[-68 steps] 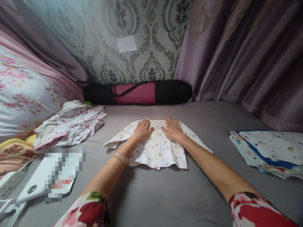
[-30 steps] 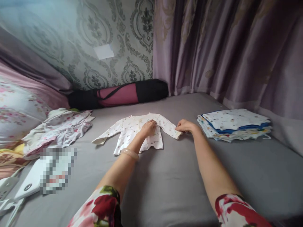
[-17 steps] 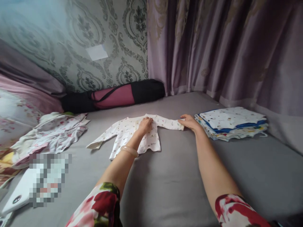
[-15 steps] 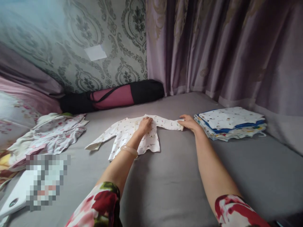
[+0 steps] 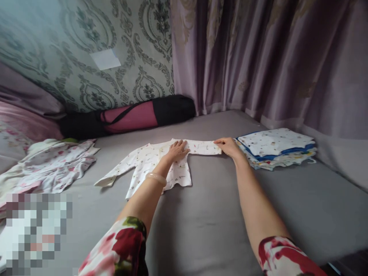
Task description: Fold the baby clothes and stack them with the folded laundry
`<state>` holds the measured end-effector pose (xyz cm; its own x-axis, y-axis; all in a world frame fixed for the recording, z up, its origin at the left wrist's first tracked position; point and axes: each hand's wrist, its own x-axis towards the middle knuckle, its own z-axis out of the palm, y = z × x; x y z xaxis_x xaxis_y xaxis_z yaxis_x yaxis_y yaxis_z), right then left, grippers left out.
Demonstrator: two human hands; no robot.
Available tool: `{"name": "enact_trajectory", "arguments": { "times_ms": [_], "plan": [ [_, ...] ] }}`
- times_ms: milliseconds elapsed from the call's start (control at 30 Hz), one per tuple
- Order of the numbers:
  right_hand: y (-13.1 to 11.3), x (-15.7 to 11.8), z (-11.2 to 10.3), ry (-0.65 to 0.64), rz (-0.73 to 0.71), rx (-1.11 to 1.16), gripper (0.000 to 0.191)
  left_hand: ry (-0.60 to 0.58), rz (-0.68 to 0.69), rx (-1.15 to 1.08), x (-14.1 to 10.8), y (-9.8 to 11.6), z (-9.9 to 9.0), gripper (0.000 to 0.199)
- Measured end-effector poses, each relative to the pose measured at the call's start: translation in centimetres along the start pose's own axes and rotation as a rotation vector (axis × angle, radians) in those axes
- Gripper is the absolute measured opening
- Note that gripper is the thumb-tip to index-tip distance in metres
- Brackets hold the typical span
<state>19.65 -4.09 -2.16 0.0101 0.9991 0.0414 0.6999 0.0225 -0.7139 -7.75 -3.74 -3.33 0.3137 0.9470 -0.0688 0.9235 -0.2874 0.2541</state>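
Note:
A small white printed shirt (image 5: 146, 163) lies spread on the grey bed sheet (image 5: 207, 207). My left hand (image 5: 176, 150) rests flat on its upper part near the right shoulder, fingers spread. With thumb and fingers closed, my right hand (image 5: 227, 147) pinches the cuff of the right sleeve, which is stretched out straight to the side. The other sleeve slants down to the left, untouched. A pale bangle circles my left wrist.
Folded printed and blue clothes (image 5: 277, 147) are stacked at the right. Loose printed clothes (image 5: 57, 165) lie at the left, above a blurred-out patch. A black and pink long bag (image 5: 135, 117) lies along the wall, beside purple curtains (image 5: 230, 57).
My left hand has flattened and its fingers have spread on the shirt. The sleeve in my right hand is now straighter. The whole view has shifted slightly.

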Motion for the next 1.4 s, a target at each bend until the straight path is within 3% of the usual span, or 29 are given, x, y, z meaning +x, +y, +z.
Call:
{"name": "enact_trajectory", "arguments": {
  "times_ms": [200, 300, 400, 500, 600, 700, 900, 1133, 1400],
  "plan": [
    [-0.6, -0.8, 0.2, -0.057, -0.025, -0.394, 0.045, -0.102, -0.038, 0.062, 0.7, 0.5, -2.0, 0.068],
    [-1.7, -1.4, 0.3, -0.090, 0.001, -0.567, 0.044, -0.124, -0.034, 0.075, 1.1, 0.5, -2.3, 0.079],
    [-3.2, -2.0, 0.9, -0.002, 0.008, -0.677, 0.041, -0.138, -0.028, 0.076, 1.5, 0.4, -2.3, 0.086],
    [-4.9, -2.3, 2.8, 0.108, -0.141, -0.629, 0.045, -0.133, -0.041, 0.076, 1.6, 0.4, -2.2, 0.087],
    [-6.2, -2.6, 5.8, -0.015, -0.323, -0.542, 0.052, -0.128, -0.038, 0.091, 1.5, 0.4, -2.2, 0.085],
    [-6.6, -2.8, 8.1, -0.198, -0.374, -0.498, 0.058, -0.158, -0.057, 0.125, 1.5, 0.5, -2.3, 0.082],
    [-6.5, -3.3, 8.4, -0.268, -0.263, -0.500, 0.064, -0.180, -0.081, 0.138, 1.5, 0.5, -2.3, 0.085],
    [-6.5, -4.0, 7.7, -0.196, -0.036, -0.536, 0.069, -0.165, -0.081, 0.097, 1.6, 0.2, -1.9, 0.092],
    [-4.8, -3.7, 6.2, -0.056, 0.150, -0.641, 0.070, -0.165, -0.071, 0.069, 1.0, 0.5, -2.3, 0.095]
  ]
}}
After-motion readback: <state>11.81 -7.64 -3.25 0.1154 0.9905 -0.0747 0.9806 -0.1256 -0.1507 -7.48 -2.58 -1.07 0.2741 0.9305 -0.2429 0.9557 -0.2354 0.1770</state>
